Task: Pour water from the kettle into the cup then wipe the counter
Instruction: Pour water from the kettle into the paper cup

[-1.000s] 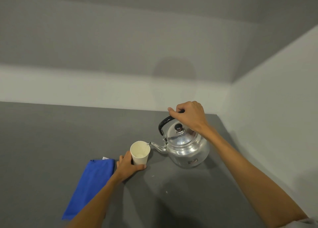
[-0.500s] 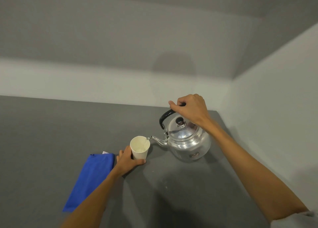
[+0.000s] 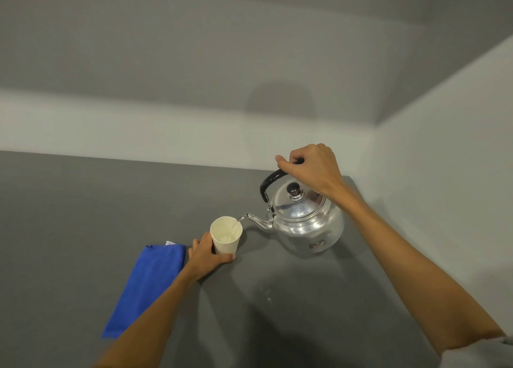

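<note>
Water is running in a thin stream from the kettle's spout (image 3: 243, 217) into the cup (image 3: 226, 234), which I am bracing low on its wall with my left hand (image 3: 208, 253) wrapped round it so the light paper is not tipping on the counter (image 3: 305, 306), the blue cloth (image 3: 144, 287) lying just beside that wrist for the wiping. Farther back, I am keeping my right hand (image 3: 312, 170) closed over the black handle (image 3: 270, 180), tilting the kettle (image 3: 302, 223) toward the cup's rim.
</note>
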Tool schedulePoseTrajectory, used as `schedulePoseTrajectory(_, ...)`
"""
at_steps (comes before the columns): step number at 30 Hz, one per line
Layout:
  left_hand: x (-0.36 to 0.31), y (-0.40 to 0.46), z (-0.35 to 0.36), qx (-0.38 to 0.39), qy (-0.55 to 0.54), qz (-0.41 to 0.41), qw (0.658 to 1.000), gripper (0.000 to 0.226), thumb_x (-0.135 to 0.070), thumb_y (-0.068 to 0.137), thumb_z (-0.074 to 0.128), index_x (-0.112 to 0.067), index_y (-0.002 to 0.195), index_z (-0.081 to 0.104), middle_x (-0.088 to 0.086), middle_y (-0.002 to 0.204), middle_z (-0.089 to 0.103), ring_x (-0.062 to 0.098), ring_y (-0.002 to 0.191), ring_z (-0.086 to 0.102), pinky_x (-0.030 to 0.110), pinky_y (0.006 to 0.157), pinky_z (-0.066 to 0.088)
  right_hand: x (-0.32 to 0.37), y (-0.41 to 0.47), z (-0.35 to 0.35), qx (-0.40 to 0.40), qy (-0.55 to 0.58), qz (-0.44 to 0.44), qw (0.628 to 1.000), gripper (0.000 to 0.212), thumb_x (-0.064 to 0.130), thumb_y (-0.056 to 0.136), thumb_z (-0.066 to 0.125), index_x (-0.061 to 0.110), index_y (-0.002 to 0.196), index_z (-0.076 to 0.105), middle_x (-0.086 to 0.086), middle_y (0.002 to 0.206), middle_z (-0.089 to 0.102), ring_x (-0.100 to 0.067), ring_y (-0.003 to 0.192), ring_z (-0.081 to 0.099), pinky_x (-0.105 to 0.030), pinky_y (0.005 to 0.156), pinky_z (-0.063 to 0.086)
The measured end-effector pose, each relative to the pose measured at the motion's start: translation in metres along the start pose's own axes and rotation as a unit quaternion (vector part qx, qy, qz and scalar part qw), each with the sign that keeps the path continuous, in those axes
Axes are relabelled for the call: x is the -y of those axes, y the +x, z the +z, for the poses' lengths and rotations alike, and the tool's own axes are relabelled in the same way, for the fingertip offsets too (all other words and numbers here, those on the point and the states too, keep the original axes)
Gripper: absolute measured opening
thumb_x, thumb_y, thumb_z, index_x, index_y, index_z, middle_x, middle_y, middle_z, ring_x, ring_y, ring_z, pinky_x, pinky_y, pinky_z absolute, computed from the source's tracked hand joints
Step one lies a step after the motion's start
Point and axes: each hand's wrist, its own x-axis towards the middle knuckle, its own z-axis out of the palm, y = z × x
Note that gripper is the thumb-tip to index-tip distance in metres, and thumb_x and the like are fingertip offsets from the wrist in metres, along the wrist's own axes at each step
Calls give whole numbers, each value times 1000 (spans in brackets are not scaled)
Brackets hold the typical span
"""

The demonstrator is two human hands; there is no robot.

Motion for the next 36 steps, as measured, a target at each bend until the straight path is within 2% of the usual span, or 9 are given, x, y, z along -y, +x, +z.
schedulePoseTrajectory(7, 3, 1, 0, 3, -2, 1, 1000, 95, -59, 54, 67, -27, 136, 31, -2, 138, 45, 25, 126, 30, 45, 105, 23, 2, 3, -4, -1, 3, -4, 1000, 54, 34, 84, 62, 2, 43, 46, -4, 39, 36, -15, 44, 28, -29, 53, 37)
schedulePoseTrajectory(22, 4, 1, 0, -5, -9, 2, 1000, 94, -59, 53, 67, -27, 135, 32, -3, 135, 46, 23, 124, 31, 43, 104, 23, 5, 10, -11, 2, -5, -14, 1000, 53, 33, 84, 63, 11, 41, 42, 0, 37, 35, -13, 42, 28, -27, 54, 35)
schedulePoseTrajectory(36, 3, 1, 0, -8, -9, 0, 1000, 94, -60, 52, 68, -26, 134, 33, -3, 134, 47, 22, 123, 31, 41, 102, 23, 5, 15, -18, -3, -10, -18, 1000, 52, 36, 84, 62, 3, 45, 50, -4, 39, 39, -14, 43, 31, -31, 55, 40)
